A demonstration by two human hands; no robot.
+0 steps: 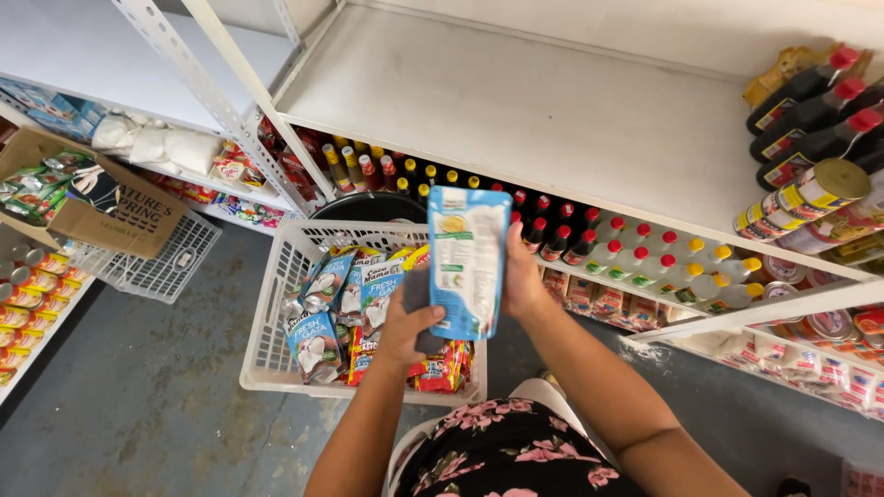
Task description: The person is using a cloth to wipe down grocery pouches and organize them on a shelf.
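Floor: bare grey concrete floor [138, 387], scuffed, running between the racks.
Shelving: white metal shelf unit [516, 101]; its top board is mostly bare, with dark sauce bottles [810, 115] lying at its right edge.
Lower shelf: rows of red-capped dark bottles [562, 230] and yellow- and red-capped clear bottles [681, 267] along the front edge.
Basket: white plastic laundry-style basket [276, 313] on the floor just below the shelf front; inside it, blue-and-white coconut pouches [318, 308] and red snack packets [442, 368], heaped toward its right side.
Second basket: flatter white crate [157, 262] at left, with a brown cardboard box [110, 207] of green packets resting on its far rim.
Pouch: light-blue and white stand-up pouch [467, 262], held upright above the basket's right corner, long axis vertical, top seal pointing toward the shelf, printed back facing the person.
Left hand [405, 327]: fingers curled around a dark handheld device [419, 313], thumb pressed on the pouch's lower left edge.
Right hand [523, 281]: behind the pouch's right edge, fingers hidden behind it, so their spread cannot be told.
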